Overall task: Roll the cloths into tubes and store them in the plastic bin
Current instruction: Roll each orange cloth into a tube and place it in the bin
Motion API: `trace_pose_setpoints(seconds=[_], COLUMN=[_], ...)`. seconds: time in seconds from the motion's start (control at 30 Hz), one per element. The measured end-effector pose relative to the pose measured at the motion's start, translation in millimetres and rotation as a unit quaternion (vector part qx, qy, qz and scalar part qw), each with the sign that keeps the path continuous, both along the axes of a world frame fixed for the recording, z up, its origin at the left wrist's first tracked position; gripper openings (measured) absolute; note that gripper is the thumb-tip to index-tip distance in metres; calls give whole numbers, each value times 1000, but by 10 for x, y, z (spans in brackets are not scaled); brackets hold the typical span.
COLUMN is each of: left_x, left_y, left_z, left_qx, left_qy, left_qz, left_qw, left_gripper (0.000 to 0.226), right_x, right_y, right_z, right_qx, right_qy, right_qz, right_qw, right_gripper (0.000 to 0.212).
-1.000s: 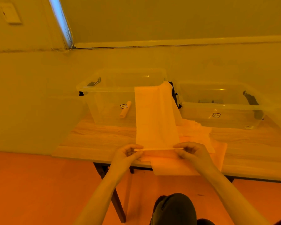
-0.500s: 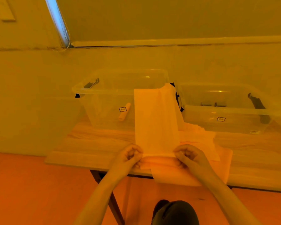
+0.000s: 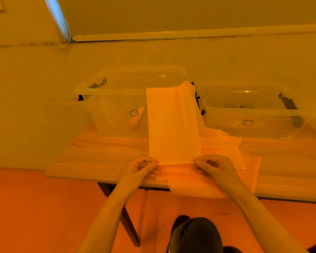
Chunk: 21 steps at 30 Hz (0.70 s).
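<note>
The left hand (image 3: pixel 138 168) and right hand (image 3: pixel 211 166) each pinched a near corner of the cloth (image 3: pixel 172 125), fingers curled tight on its turned-up edge, probably to keep the first turn of the roll even across the width. Beyond the hands, the cloth ran flat over the table (image 3: pixel 102 154) and its far end draped over the rim of the left bin (image 3: pixel 117 91), likely laid out long so it could be rolled toward it. That bin held one finished tube (image 3: pixel 136 117). Right of it, the second bin (image 3: pixel 252 114) looked empty of cloth. More cloths (image 3: pixel 226 152) lay under and right of the hands, waiting.
</note>
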State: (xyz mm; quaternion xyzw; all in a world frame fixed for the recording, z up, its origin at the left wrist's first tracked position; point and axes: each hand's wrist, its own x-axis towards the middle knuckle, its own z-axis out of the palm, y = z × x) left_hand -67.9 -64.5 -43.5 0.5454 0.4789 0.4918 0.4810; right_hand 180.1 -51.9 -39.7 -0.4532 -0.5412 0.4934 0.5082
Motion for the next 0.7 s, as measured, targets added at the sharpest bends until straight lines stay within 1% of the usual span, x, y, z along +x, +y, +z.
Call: trace_pose_setpoints(seconds=[0.1, 0.27, 0.43, 0.7], left_x=[16, 24, 30, 17], left_y=[13, 21, 10, -38], left_z=[-11, -15, -31, -14], left_qx=[14, 16, 38, 10], left_qy=[36, 43, 69, 45], left_qz=[18, 19, -10, -9], left_qw=[999, 999, 997, 999], left_gripper=[27, 14, 18, 13], right_x=[10, 8, 27, 51], right_y=[-3, -13, -38, -66], right_z=[1, -16, -10, 13], right_qx=[7, 22, 33, 11], right_qy=[-3, -23, -38, -26], right_qz=[-7, 4, 16, 12], right_qw=[1000, 999, 999, 1000], right_gripper=[14, 14, 11, 17])
